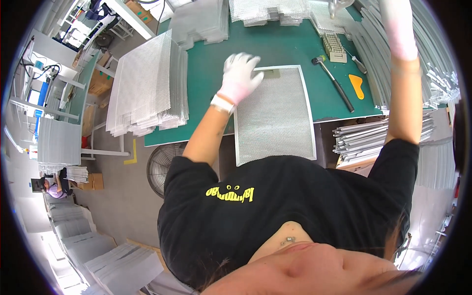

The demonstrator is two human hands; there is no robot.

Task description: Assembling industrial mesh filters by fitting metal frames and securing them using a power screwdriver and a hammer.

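Left fingers [252, 62], one framed panel [275, 118], one hammer [335, 84]

Bright light is covering the green table [206, 64]. Glare [55, 241] is whitening the lower left. Straight edges are bending near the rim.

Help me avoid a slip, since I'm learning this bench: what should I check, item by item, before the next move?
1. Gloves on both hands: ok, both white.
2. Left hand placed at the framed mesh panel: ok, it is at the upper left corner; whether it presses down, cannot tell.
3. Right hand and what it holds: cannot tell, the upper picture edge cuts off its fingers.
4. Panel fully on the green bench top: not ok, its near part overhangs the front edge.
5. Hammer and yellow scraper clear of the panel: ok, both lie apart to its right.
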